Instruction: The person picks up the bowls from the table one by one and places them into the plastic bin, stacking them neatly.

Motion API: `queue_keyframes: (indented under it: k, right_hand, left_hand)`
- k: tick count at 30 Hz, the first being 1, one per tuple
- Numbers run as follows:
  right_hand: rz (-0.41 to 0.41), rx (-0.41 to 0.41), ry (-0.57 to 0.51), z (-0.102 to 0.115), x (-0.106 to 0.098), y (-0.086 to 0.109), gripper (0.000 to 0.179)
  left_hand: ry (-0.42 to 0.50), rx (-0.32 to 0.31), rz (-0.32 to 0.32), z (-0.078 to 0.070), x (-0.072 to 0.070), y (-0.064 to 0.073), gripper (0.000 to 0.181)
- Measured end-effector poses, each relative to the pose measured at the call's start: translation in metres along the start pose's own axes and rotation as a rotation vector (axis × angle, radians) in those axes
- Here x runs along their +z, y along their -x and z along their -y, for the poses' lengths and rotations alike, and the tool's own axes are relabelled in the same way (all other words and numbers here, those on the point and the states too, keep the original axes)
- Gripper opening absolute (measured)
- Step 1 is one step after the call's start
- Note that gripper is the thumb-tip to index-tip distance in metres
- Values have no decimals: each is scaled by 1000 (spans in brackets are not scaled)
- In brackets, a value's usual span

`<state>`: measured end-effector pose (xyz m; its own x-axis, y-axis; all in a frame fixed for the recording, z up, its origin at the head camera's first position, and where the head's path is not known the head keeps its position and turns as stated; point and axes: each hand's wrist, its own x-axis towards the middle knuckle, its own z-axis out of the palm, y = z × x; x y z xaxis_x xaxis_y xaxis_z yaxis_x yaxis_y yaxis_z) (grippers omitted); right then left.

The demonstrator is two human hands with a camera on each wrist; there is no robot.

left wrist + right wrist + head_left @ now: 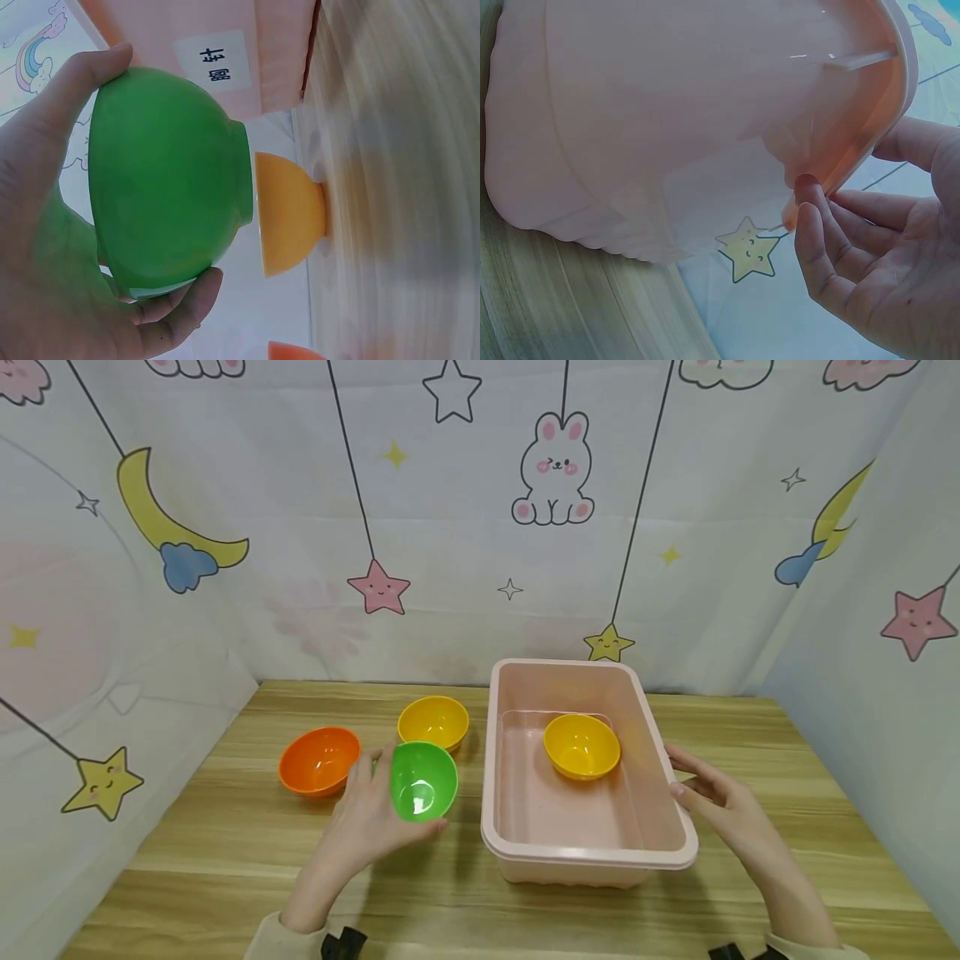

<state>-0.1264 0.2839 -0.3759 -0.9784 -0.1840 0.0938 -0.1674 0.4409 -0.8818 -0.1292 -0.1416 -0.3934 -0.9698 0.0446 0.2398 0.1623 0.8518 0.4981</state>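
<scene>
My left hand (pixel 369 814) holds a green bowl (pixel 424 781) by its rim, raised above the table and tipped a little. In the left wrist view, thumb and fingers span the rim of this green bowl (pixel 165 180). My right hand (pixel 723 802) grips the right rim of a pink plastic bin (pixel 588 857). The right wrist view shows that hand (pixel 885 255) with its thumb at the rim and fingers curled beneath the lip. Inside the bin sits a yellow bowl (pixel 582 747), upright. Another yellow bowl (pixel 433 722) stands behind the green one, and an orange bowl (pixel 318 762) is left of it.
The wood-grain table (pixel 210 852) carries the bin and bowls. A white cloth (pixel 450 518) printed with stars, moons and a rabbit hangs along the back and sides. A white label (pixel 216 61) with characters is stuck on the bin's outer wall.
</scene>
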Motion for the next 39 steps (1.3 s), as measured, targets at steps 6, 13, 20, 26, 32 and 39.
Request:
queue_keyframes:
  k: [6,13,20,26,32,39]
  right_hand:
    - [3,-1,-6,1,0,0,54]
    - [3,-9,-2,2,0,0,53]
    - [5,-2,-15,2,0,1,53]
    - [7,-1,-20,2,0,0,53]
    - [7,-11,-22,2,-1,0,53]
    - [6,-6,-17,2,0,0,53]
  left_hand:
    - [-16,27,-34,-2,-6,-5,118]
    - [-19,39,-39,-7,-10,-9,116]
    - [3,9,-50,-14,-11,-11,118]
    - [-1,-3,-69,-18,-12,-13,116]
    - [3,2,-87,-22,-13,-15,112]
    - [0,0,-84,-26,-16,-17,117]
